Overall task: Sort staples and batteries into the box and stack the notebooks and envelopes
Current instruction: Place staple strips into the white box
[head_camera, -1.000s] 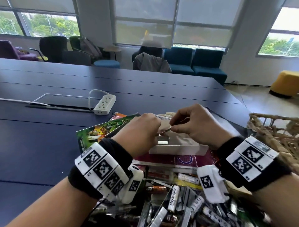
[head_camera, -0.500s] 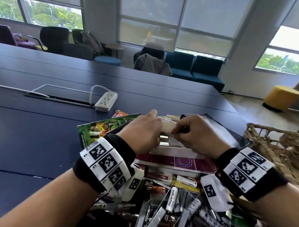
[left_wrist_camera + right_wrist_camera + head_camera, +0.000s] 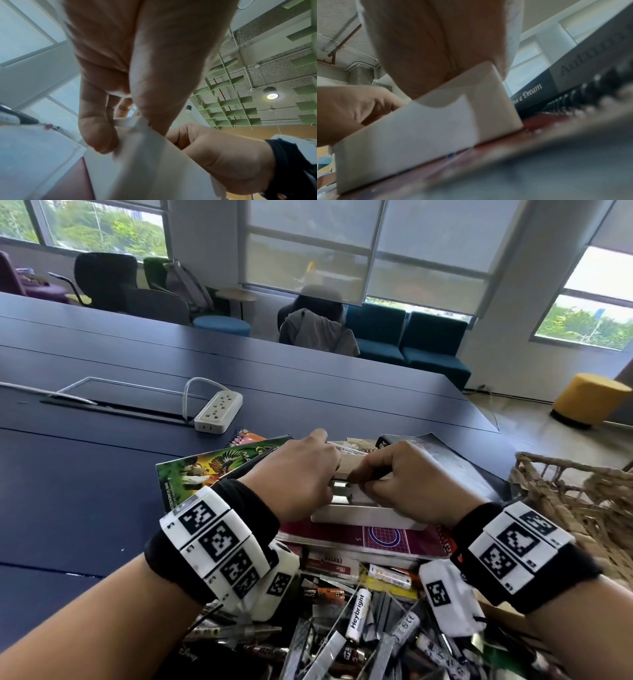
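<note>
A small white box point(image 3: 363, 513) sits on a maroon spiral notebook point(image 3: 376, 539). Silver staple strips point(image 3: 339, 491) lie inside it. My left hand point(image 3: 329, 465) pinches the box's left flap point(image 3: 135, 125) between thumb and finger. My right hand point(image 3: 363, 478) is curled over the box's right half and pinches a thin staple strip down into it; its fingertips are hidden in the right wrist view, where only the box wall point(image 3: 406, 135) shows. A heap of batteries point(image 3: 358, 616) and loose staple strips lies in front of the notebook.
A green illustrated notebook point(image 3: 212, 467) lies left of the box and a dark spiral notebook point(image 3: 445, 460) behind it. A wicker basket point(image 3: 582, 491) stands on the right. A white power strip point(image 3: 219, 410) lies further back on the dark blue table point(image 3: 85, 491).
Both hands have come down from above the box onto it. The right hand has carried the staple strip down into the box, and the left now grips the flap.
</note>
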The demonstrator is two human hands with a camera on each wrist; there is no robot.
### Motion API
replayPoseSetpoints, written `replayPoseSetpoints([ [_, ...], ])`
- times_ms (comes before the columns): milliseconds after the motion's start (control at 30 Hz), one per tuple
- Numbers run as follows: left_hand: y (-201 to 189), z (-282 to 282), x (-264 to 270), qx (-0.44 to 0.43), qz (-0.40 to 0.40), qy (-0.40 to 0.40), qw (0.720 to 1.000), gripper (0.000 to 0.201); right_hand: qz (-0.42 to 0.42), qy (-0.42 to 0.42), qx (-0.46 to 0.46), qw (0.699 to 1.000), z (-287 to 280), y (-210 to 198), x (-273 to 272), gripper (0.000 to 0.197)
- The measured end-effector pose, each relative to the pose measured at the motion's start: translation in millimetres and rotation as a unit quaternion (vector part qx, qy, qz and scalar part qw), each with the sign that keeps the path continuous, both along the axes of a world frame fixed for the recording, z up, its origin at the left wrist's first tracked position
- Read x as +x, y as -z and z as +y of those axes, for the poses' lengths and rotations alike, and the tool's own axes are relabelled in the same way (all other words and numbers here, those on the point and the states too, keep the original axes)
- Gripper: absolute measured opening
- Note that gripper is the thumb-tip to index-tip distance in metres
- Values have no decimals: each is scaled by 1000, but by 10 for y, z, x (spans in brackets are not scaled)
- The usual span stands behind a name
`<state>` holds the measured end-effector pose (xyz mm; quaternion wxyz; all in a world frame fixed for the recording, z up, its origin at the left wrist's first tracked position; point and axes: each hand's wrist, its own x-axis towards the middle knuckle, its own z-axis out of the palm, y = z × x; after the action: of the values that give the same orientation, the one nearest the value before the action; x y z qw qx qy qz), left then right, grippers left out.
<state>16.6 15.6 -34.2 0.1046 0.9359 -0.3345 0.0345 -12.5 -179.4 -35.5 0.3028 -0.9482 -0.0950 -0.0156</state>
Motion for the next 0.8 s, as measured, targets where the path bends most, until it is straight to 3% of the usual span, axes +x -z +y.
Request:
replayPoseSetpoints([
  [367,16,7,8,4,-10,11,1000,16,14,-23,57,998,-15,-11,2,31],
  [800,-15,12,-1,28,-21,-10,999,21,11,-8,38,999,1,-12,-3,30],
])
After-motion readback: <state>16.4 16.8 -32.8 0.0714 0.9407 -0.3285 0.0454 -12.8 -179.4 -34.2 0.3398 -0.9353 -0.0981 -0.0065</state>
